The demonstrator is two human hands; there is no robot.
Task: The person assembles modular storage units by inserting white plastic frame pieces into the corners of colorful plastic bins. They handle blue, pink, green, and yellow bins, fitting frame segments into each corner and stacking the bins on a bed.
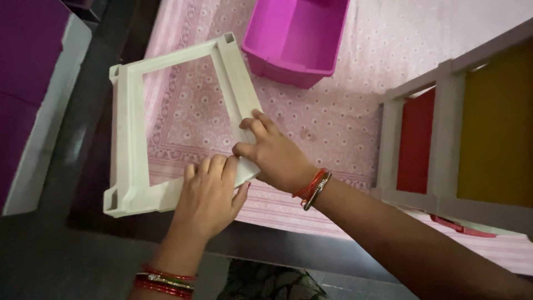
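Both hands work on a white plastic frame [129, 139], a square, open one with sockets at its corners. It lies tilted across the near left corner of a bed [344, 116] covered in a pink patterned sheet, its left side hanging out past the bed's edge over the dark floor [55, 255].

The left hand [208, 197] lies palm down on the frame's near right corner, fingers curled over the bar and pressing on it. The right hand [275, 155] meets it at the same corner, thumb and fingers pinched on the end of the right bar, so both hands are closed on the frame and touch each other.

A magenta bin [297, 36] stands on the sheet near the far edge, just beyond the frame's far right corner. A white rack [447, 139] holding a red drawer [416, 141] and a yellow drawer [497, 128] stands at the bed's right edge.
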